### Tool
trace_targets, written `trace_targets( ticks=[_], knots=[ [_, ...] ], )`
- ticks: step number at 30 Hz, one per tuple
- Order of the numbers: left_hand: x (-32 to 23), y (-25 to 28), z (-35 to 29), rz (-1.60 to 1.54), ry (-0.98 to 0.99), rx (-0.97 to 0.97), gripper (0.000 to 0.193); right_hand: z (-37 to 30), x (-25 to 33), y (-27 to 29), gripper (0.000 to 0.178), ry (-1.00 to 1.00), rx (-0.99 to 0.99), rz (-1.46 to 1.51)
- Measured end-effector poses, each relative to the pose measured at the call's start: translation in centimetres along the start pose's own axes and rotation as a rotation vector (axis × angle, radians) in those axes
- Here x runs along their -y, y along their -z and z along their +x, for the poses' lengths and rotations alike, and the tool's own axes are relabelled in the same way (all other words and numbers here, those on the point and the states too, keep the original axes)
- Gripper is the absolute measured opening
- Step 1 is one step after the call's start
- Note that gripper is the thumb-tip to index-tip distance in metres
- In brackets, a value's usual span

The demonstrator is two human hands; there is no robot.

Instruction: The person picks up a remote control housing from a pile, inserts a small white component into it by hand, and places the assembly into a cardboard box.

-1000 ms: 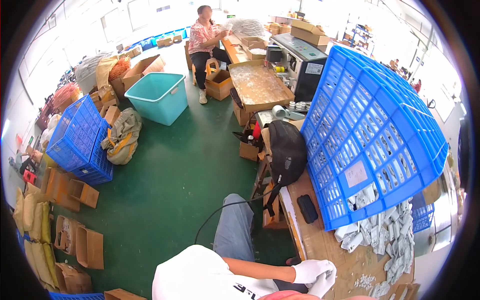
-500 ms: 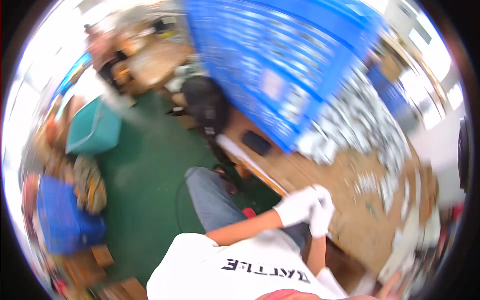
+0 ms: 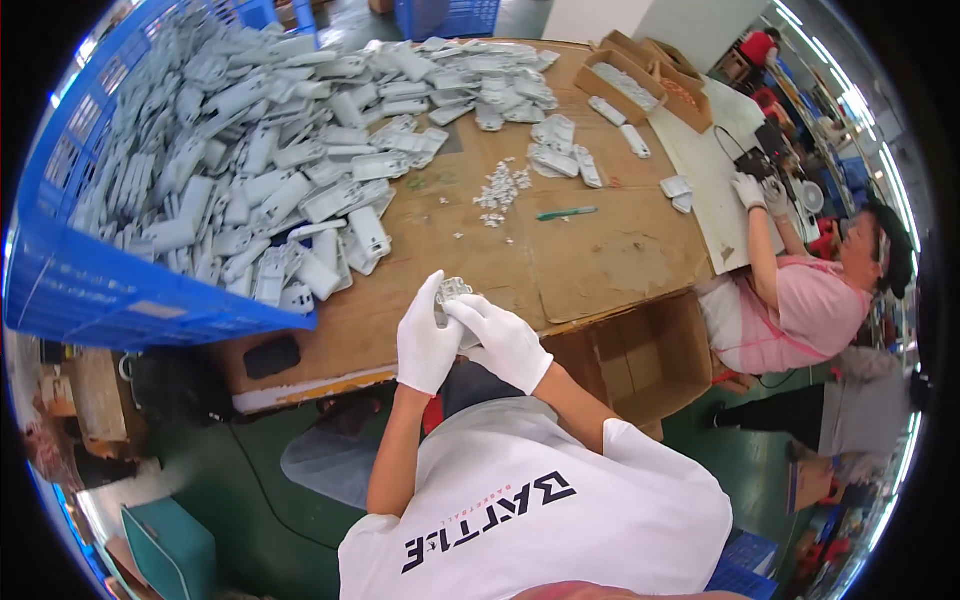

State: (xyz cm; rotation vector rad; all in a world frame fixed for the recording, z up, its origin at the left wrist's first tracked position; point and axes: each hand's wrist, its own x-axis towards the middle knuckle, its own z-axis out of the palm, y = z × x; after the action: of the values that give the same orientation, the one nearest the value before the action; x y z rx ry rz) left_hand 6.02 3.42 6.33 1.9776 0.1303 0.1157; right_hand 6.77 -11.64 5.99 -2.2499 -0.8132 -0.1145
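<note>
Both of my hands wear white gloves and meet in front of my chest, at the near edge of the table. Between them is a pale plastic housing (image 3: 453, 289) with a ribbed, open inner side facing up. My left hand (image 3: 424, 342) grips it from the left, thumb side up along it. My right hand (image 3: 503, 345) closes on its right side, fingers over the lower part, which hides much of it. Beyond the hands lie small white plastic pieces (image 3: 502, 188) in a loose heap and a green pen (image 3: 567, 213).
A large heap of pale plastic housings (image 3: 270, 190) spills from a tipped blue crate (image 3: 150, 305) onto the cardboard-covered table (image 3: 620, 255). Small boxes (image 3: 625, 85) stand far right. A cardboard box (image 3: 650, 360) sits below the edge; a co-worker (image 3: 800, 290) works at the right.
The view has swung from the blue crate and floor at left toward the table, and is sharper. My hands stay together; the housing between them now shows.
</note>
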Motion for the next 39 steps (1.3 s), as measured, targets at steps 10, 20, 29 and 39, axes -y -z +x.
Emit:
trace_targets(
  ticks=[10, 20, 29, 39],
  knots=[
    [2.3, 1.0, 5.7, 0.696, -0.243, -0.336, 0.061, 3.8, -11.3, 11.6, 0.021, -0.372, -0.201, -0.705],
    [5.6, 1.8, 9.5, 0.976, -0.348, -0.398, 0.032, 2.4, -33.8, 24.2, 0.051, -1.100, -0.283, -1.184],
    [5.9, 1.8, 11.1, 1.140, -0.137, -0.432, 0.020, 4.8, -13.5, 6.4, 0.027, -0.168, -0.095, -0.284],
    [4.4, 2.4, 6.8, 0.441, -0.093, -0.578, 0.039, 6.2, -11.5, 2.5, 0.021, -0.372, 0.030, -0.443]
  ],
)
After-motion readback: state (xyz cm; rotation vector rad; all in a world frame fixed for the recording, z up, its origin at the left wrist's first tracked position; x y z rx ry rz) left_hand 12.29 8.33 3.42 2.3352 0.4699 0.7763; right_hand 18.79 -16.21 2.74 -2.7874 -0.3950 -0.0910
